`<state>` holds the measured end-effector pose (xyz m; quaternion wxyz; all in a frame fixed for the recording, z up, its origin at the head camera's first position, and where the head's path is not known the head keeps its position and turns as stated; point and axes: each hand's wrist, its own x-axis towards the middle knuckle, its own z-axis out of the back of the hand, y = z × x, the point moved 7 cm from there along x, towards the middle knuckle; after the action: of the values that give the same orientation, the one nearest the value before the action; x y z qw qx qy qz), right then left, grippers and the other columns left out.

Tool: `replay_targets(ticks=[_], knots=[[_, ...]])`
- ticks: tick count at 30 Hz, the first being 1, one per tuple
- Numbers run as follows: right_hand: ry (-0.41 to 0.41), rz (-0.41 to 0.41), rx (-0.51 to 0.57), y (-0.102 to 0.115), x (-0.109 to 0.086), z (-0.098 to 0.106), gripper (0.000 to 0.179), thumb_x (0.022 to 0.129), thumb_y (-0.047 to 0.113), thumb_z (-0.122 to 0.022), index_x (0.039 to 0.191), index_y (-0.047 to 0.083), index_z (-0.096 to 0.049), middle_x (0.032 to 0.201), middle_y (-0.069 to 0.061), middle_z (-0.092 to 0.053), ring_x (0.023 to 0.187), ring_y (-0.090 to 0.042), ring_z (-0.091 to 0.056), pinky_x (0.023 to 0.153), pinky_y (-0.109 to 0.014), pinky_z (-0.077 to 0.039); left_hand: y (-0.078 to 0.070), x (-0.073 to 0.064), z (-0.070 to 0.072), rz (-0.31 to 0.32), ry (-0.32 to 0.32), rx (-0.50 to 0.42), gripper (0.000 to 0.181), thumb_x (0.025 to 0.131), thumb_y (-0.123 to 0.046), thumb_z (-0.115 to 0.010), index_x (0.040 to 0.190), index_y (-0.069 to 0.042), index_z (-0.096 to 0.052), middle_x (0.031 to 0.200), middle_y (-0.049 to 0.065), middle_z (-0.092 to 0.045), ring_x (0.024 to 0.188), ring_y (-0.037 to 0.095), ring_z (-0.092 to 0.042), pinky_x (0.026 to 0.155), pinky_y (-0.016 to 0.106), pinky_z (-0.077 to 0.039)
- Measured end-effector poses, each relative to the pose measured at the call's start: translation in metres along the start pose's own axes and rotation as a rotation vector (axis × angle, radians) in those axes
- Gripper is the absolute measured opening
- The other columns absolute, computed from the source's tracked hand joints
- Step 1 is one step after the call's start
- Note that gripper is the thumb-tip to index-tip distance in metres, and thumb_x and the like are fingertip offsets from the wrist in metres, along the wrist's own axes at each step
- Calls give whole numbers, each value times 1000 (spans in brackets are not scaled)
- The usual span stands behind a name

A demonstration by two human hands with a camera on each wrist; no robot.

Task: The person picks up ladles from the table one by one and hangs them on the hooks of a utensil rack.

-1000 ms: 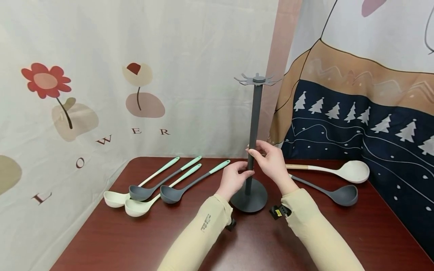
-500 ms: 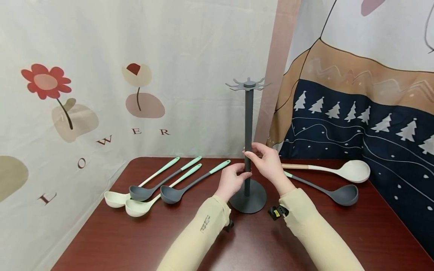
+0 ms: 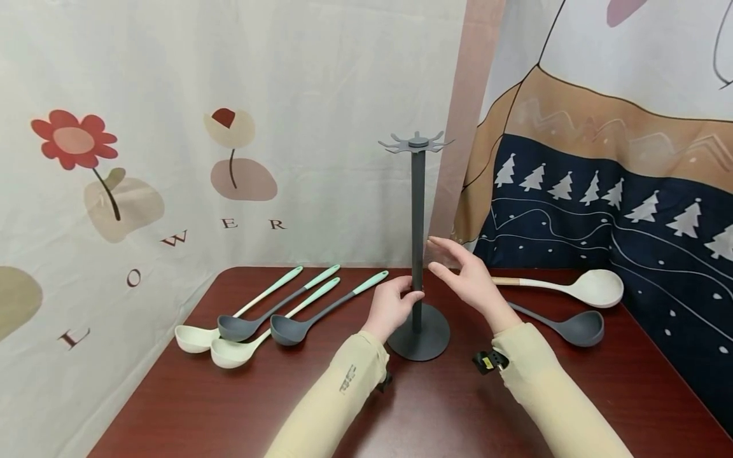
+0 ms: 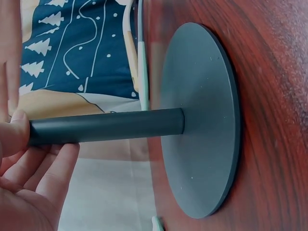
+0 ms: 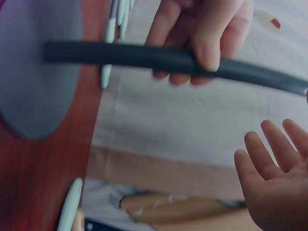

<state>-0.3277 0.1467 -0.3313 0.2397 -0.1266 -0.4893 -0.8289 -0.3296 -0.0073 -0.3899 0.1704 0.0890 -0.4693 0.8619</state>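
Drawn back from the utensil stand (image 3: 418, 238), the right hand (image 3: 474, 283) spreads empty while the left hand (image 3: 392, 308) pinches the pole (image 4: 110, 126), likely rigid and best gripped low.

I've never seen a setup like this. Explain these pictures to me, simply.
There is no machine: each grip is a person's bare hand. The wide picture comes from a camera worn on the head, looking forward and down. The other two come from one camera on each wrist, and the upright stand appears sideways in them.

The left grip holds the stand between thumb and fingers; the right grip is open beside it, holding nothing. On the table, two pale ladles and two gray ladles lie left of the stand; a white spoon and another gray ladle lie to its right.
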Motion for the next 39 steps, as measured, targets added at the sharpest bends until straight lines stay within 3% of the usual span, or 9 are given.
replay_targets(ticks=[5, 11, 18, 31, 39], knots=[[27, -45, -7, -14, -10, 13, 59, 98, 19, -65, 151, 10, -42, 150, -15, -44, 139, -33, -39, 108, -57, -35, 1, 0, 0, 4, 2, -1, 17, 93, -16, -71, 109, -12, -74, 97, -2, -74, 91, 18, -69, 77, 33, -55], [28, -118, -98, -32, -21, 26, 66, 95, 24, -69, 152, 12, -39, 155, -16, -37, 139, -37, -37, 101, -56, -43, 1, 2, 0, 18, 4, 15, 18, 93, -18, -72, 110, -13, -74, 98, -4, -74, 92, 16, -68, 78, 32, -55], [22, -146, -246, -51, -34, 39, 73, 91, 32, -73, 153, 14, -39, 154, -18, -36, 139, -40, -35, 105, -64, -33, -1, 1, 0, -4, -4, 29, 18, 93, -16, -71, 110, -12, -74, 98, -2, -74, 93, 16, -69, 79, 32, -55], [41, -213, -345, -77, -56, 62, 84, 89, 39, -74, 156, 9, -31, 154, -25, -33, 139, -48, -29, 104, -70, -28, 1, 1, -3, 3, -6, 37, 23, 93, -18, -71, 115, -11, -73, 102, -1, -74, 96, 17, -68, 81, 33, -55], [71, -224, -415, -87, -63, 66, 88, 88, 42, -74, 155, 4, -31, 152, -28, -33, 136, -51, -31, 103, -70, -28, 2, 1, -2, -4, -12, 59, 21, 93, -18, -72, 113, -12, -73, 101, -2, -74, 96, 16, -68, 81, 33, -55]])
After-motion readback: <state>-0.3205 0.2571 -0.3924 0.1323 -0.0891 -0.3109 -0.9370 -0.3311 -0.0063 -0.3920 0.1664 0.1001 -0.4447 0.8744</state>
